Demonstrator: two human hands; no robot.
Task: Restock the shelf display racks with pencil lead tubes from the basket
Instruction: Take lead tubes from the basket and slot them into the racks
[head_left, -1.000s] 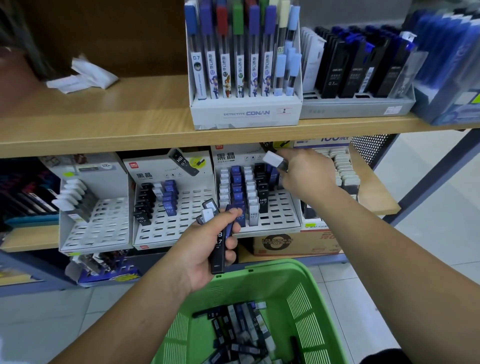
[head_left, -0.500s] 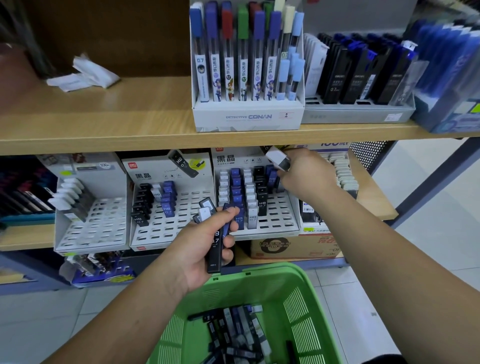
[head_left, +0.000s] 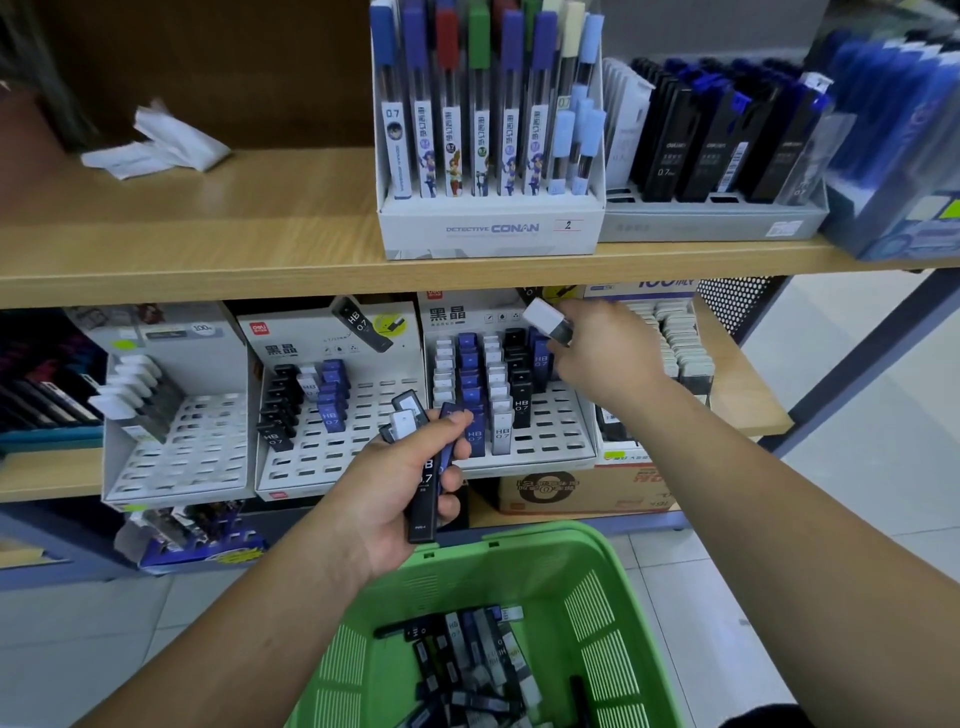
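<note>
Pencil lead tubes lie heaped in the green basket at the bottom centre of the frame. A small bundle of them stands in my left hand, fingers curled round it and thumb pressed on top. My right hand, right of centre, pinches one white-capped tube between thumb and fingertips. I hold it tilted above the back rows of the white rack, just under the wooden shelf.

To seat it well, I judge I should first turn it upright, cap up. Then I match it to a column of its own kind (the white-capped ones stand towards that rack's left side) and lower it straight into a free slot, so it knocks no neighbour over. My left hand should hold the bundle close and steady for the next pick. The emptier rack left of centre looks like it needs filling too.
</note>
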